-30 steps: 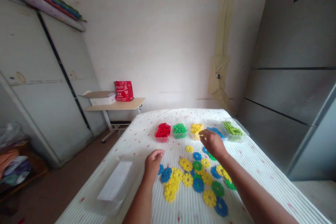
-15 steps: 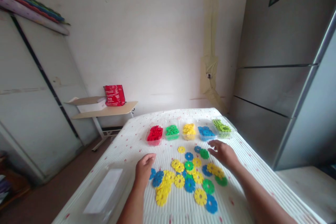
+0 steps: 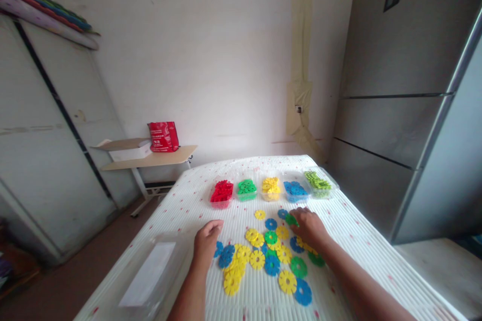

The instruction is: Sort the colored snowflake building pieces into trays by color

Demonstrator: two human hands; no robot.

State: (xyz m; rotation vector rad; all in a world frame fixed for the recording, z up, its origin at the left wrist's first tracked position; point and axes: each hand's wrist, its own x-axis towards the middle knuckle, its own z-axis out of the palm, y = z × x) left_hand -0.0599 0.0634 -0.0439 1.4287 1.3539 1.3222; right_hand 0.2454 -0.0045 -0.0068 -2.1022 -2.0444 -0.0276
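My right hand [image 3: 309, 226] is lowered over the far right of the loose pieces, its bent fingers and thumb around a green notched plastic disc [image 3: 290, 219]. The hand covers part of that disc. My left hand [image 3: 207, 238] rests closed at the left of the pile, fingers curled together; whatever may be inside is hidden. Close beside it lie blue notched discs [image 3: 226, 256]. Yellow discs [image 3: 257, 260], more green discs [image 3: 298, 267] and other blue ones are scattered between my hands, several overlapping.
Clear tubs line the back: red pieces [image 3: 222, 191], green pieces [image 3: 247, 188], yellow pieces [image 3: 271, 186], blue pieces [image 3: 295, 189] and light-green pieces [image 3: 317, 181]. A clear plastic tray or lid [image 3: 150, 273] with a white sheet lies at left. A refrigerator [image 3: 391, 110] stands at right.
My right hand has moved left and down from beside the green disc onto it, now partly covering it. My left hand has stayed in place.
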